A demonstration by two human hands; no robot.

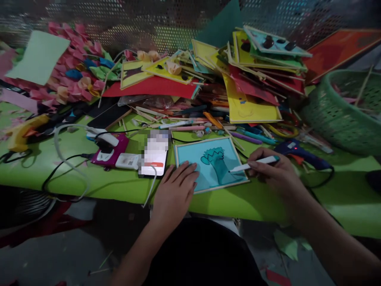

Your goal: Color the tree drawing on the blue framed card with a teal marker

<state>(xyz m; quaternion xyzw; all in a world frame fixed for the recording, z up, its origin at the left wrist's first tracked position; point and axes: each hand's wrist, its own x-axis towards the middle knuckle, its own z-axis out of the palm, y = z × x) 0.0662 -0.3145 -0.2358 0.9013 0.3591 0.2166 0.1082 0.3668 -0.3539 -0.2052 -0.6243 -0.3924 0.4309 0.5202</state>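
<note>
A light blue card (pixel 195 153) with a thin stick frame lies at the front of the green table. On it is a dark teal drawing (pixel 219 167) with black outlines, wavy at the top. My left hand (pixel 175 190) rests flat on the card's left side, fingers stretched out. Pinched in my right hand (pixel 275 171) is a white marker (pixel 257 163) with a teal end; its tip meets the card at the drawing's right edge. Just left of the card lies a lit phone (pixel 154 159) with a white cable.
A magenta power strip (pixel 110 153) with plugs and cables sits left of the phone. Glue guns lie at the far left (pixel 25 133) and right (pixel 302 153). Behind are scattered pens, sticks, stacked framed cards (pixel 253 109) and pink paper pieces (pixel 77 51). A green basket (pixel 336 115) stands right.
</note>
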